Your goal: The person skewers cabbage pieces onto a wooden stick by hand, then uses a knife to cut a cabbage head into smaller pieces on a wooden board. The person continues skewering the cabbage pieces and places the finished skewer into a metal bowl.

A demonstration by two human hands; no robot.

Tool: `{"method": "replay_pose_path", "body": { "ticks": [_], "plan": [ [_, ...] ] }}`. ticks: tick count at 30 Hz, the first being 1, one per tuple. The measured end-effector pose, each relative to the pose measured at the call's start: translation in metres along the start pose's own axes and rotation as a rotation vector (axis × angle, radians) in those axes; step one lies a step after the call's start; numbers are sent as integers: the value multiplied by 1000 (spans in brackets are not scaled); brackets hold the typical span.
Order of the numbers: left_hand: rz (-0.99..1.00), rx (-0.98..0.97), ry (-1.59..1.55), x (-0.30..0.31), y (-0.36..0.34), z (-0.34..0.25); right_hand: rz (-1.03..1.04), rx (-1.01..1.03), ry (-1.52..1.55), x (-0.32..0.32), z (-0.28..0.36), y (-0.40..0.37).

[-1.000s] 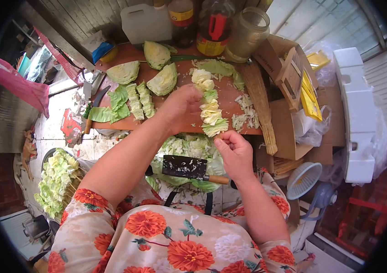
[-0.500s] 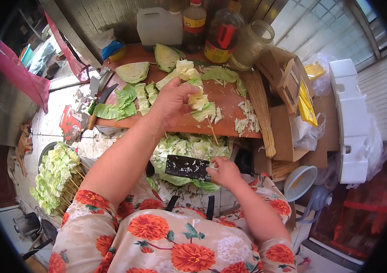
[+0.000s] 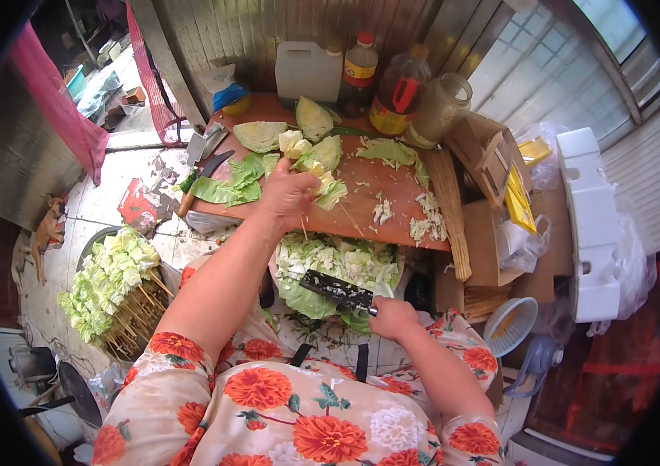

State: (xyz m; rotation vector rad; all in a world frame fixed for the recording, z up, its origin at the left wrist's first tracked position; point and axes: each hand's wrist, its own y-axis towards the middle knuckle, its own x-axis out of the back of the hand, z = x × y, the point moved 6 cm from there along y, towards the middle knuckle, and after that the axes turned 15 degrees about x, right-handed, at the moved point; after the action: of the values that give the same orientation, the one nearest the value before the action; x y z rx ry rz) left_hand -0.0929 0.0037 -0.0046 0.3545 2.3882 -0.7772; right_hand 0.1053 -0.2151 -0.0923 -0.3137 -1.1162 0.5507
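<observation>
My left hand [image 3: 291,193] is closed on cabbage pieces [image 3: 328,186] over the front of the orange-brown board [image 3: 372,186], with thin sticks showing below it. My right hand [image 3: 393,318] grips the handle of a black cleaver [image 3: 337,290], whose blade is flecked with cabbage bits. Under the blade lies a basin of chopped cabbage [image 3: 306,260]. Cut cabbage wedges [image 3: 261,137] stand at the back of the board, and loose green leaves [image 3: 233,184] lie at its left. Shredded bits [image 3: 428,219] are scattered at its right.
Bottles [image 3: 400,92] and a glass jar [image 3: 440,111] line the board's back. A curved knife [image 3: 215,163] lies at its left edge. Skewered cabbage [image 3: 116,276] fills a container on the left. Bundled sticks [image 3: 448,210] and cardboard boxes [image 3: 485,233] are at the right. A dog [image 3: 48,229] lies far left.
The view has shifted, so the scene sits lower. My left hand has gathered cabbage pieces near the board's front. The cleaver has tilted and moved slightly right, still in my right hand.
</observation>
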Motion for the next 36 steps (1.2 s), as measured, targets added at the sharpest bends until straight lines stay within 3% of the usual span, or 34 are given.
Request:
{"method": "replay_pose_path", "body": {
  "ticks": [2, 5, 8, 11, 16, 17, 19, 29, 34, 36],
  "plan": [
    [-87, -90, 50, 13, -5, -8, -11, 9, 40, 13, 2, -23],
    [-94, -119, 85, 19, -15, -6, -490, 189, 269, 42, 11, -65],
    [-147, -114, 296, 13, -31, 16, -754, 227, 349, 56, 43, -89],
    [-156, -112, 360, -6, -68, 56, -848, 233, 326, 54, 71, -92],
    [-62, -46, 214, -6, -117, 104, -871, 259, 324, 26, 98, -102],
    [-106, 17, 28, 16, -109, 123, -886, 291, 315, 23, 102, -106],
    [-75, 78, -53, 13, -123, 126, -864, 284, 308, 13, 102, -108],
    [-70, 22, 78, 19, -134, 125, -865, 337, 418, -2, 102, -109],
    [-187, -29, 242, 11, -144, 105, -822, 332, 458, -8, 96, -109],
    [-207, -25, 189, 16, -145, 92, -713, 222, 525, -25, 82, -103]
  ]
}}
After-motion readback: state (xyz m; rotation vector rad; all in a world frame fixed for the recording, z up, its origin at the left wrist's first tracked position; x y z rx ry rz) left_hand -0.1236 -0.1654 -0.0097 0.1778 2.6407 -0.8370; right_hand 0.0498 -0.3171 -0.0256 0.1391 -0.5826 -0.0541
